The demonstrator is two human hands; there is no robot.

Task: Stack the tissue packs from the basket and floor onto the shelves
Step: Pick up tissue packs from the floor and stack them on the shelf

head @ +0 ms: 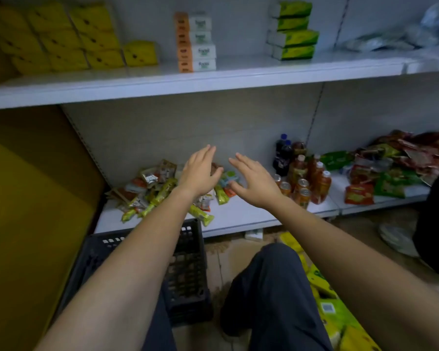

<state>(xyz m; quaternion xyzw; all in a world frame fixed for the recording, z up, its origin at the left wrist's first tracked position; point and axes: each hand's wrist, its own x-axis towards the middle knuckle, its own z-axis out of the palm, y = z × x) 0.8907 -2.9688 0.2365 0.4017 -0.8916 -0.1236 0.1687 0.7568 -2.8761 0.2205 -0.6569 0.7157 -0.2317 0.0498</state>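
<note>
Both empty, fingers straight: left hand (200,171), right hand (254,182) | packs (58,39) blocky, flat, ends outward | basket (189,264) black plastic lattice

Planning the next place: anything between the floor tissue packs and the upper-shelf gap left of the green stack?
Nothing visible. The upper shelf is bare between the orange-white stack and the green stack. The floor packs lie by the right knee, below the right forearm; the right hand is open and empty, over the lower shelf.

One wide-angle camera on the person's head looks forward and down, close to the shelves (238,79).
</note>
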